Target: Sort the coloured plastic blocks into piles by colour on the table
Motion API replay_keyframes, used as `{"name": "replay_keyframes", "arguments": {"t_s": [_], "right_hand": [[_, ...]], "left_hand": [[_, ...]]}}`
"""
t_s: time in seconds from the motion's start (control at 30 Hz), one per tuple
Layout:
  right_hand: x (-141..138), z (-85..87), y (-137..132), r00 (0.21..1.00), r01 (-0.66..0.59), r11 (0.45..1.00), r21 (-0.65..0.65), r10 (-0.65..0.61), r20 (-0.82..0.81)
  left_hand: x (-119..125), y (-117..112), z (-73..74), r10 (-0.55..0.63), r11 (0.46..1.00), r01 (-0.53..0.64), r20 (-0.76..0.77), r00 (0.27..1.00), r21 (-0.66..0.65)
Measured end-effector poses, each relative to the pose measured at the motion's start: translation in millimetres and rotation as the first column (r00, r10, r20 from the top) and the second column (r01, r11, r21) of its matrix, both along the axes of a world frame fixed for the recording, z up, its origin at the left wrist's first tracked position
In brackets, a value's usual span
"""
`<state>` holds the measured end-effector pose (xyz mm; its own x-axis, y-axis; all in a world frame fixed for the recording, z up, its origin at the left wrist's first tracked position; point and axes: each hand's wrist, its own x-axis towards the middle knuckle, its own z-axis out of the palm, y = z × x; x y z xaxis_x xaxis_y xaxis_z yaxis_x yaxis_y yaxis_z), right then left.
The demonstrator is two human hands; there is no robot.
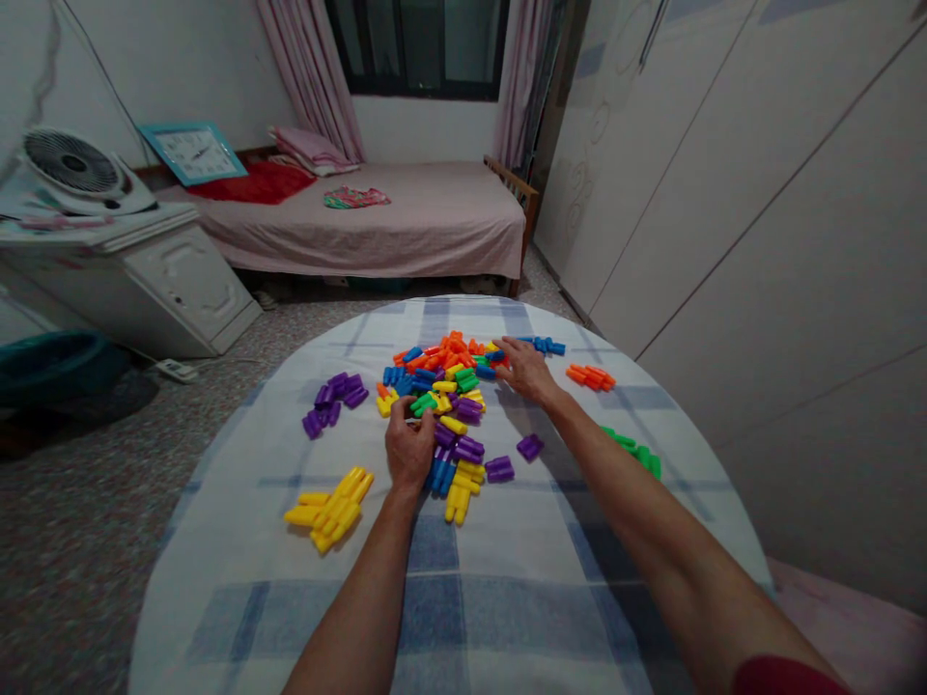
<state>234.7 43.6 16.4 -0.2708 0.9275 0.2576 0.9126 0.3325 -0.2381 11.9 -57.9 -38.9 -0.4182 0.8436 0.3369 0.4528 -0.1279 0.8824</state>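
A mixed heap of finger-shaped plastic building pieces [453, 352] in orange, blue, green, yellow and purple lies on the round table. My left hand [410, 444] is at the heap's near left side, its fingers curled and the thumb close to the forefinger around a green piece [424, 403]. On the heap's right side, my right hand [525, 370] reaches in with its fingers stretched and apart. Its fingertips are by blue and orange pieces, and I see nothing held in it. Loose purple pieces [499, 470] lie between my forearms.
Sorted by colour around the heap are purple pieces [334, 401], yellow pieces [333, 507], green pieces [633, 449], orange pieces [590, 376] and blue pieces [547, 346]. A checked cloth [348, 623] covers the table. Beyond stand a bed [435, 217] and a white cabinet [181, 285].
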Motion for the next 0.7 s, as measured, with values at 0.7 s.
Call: {"name": "replay_keyframes", "arguments": {"t_s": [0.7], "right_hand": [[7.9,-32.8,-32.4,0.977,0.205,0.978,-0.029,-0.206,-0.062]], "left_hand": [[1.3,0.3,0.2,0.014,1.0,-0.014,0.005,1.0,-0.026]]}}
